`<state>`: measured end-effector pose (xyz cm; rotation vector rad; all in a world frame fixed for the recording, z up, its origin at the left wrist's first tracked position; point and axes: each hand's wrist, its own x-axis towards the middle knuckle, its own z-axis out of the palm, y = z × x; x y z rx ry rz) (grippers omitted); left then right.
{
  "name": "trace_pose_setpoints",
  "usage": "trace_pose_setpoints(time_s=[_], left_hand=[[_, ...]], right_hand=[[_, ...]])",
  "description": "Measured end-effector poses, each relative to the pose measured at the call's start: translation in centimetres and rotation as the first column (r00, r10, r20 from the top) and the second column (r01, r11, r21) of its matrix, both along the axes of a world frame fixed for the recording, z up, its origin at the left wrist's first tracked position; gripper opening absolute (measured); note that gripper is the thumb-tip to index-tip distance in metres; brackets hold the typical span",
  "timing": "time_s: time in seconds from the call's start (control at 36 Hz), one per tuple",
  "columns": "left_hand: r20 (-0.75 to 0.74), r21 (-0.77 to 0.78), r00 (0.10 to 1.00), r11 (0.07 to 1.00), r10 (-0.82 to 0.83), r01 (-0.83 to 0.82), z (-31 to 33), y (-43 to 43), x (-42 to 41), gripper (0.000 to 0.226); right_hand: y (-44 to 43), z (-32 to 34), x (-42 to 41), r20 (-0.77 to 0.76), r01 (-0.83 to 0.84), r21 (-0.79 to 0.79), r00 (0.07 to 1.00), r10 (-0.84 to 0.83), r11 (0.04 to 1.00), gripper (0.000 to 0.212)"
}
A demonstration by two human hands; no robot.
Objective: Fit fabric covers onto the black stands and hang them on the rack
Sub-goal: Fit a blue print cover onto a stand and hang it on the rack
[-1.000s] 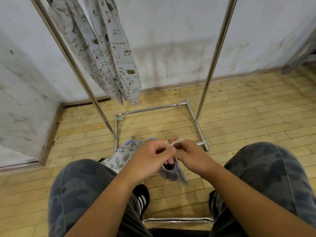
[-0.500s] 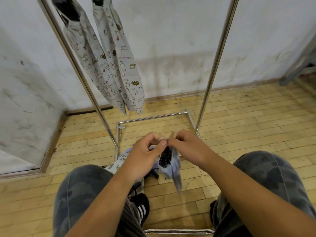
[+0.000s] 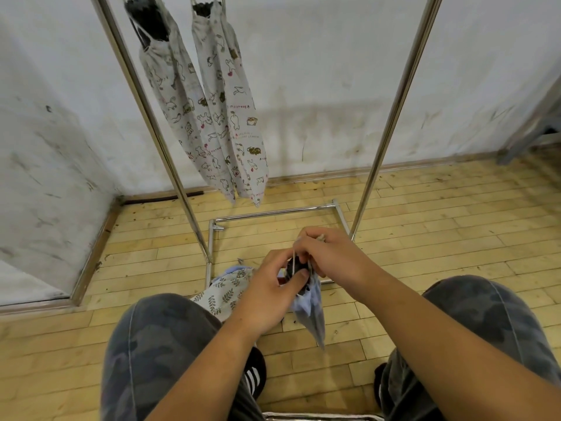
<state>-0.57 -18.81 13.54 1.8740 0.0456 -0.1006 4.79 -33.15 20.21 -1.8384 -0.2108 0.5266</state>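
Wooden plank floor [image 3: 455, 223]. Toward 6 o'clock, left hand [image 3: 270, 287] pinches pale blue fabric cover [image 3: 312, 311]; right hand [image 3: 331, 253] has a pinching grip on white drawstring [image 3: 294, 253] — pull evenly, keeping black stand [image 3: 296, 267] inside.

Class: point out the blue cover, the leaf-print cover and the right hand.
blue cover [image 3: 309, 314]: head view, lower fabric.
leaf-print cover [image 3: 221, 293]: head view, printed middle.
right hand [image 3: 331, 253]: head view, back of hand.

On my feed the rack [image 3: 391, 117] is polished metal tubing, bright and smooth. The hanging covers [image 3: 230, 117] look like matt printed cotton, and the black stand [image 3: 150, 24] showing at the top of one is dull and coarse. The blue cover [image 3: 312, 308] is soft plain cloth. The floor [image 3: 440, 223] is worn wooden strip with a faint sheen, the wall [image 3: 318, 71] chalky, scuffed paint.
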Motion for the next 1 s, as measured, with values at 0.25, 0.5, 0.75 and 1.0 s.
trace_pose_setpoints(time_s=[0.25,0.5,0.75,1.0], left_hand=[[-0.004,-0.010,1.000,1.000,0.016,-0.016,0.9,-0.1,-0.2,0.018],[0.065,-0.124,0.994,0.989,0.086,-0.078,3.8,0.2,0.4,0.014],[0.118,-0.017,0.977,0.985,0.175,-0.174,7.9,0.9,1.4,0.013],[0.153,-0.013,0.964,0.976,0.217,-0.218,12.7,2.7,2.6,0.016]], right_hand=[[1.2,1.2,-1.1,-0.001,-0.010,-0.033,1.000,0.010,0.999,0.023],[0.7,3.9,0.8,0.217,-0.065,-0.233,0.969,0.117,0.970,0.023],[0.6,5.4,1.4,0.329,-0.016,-0.206,0.941,0.084,0.978,0.022],[1.0,8.7,2.8,0.454,-0.049,-0.165,0.883,0.120,0.985,0.025]])
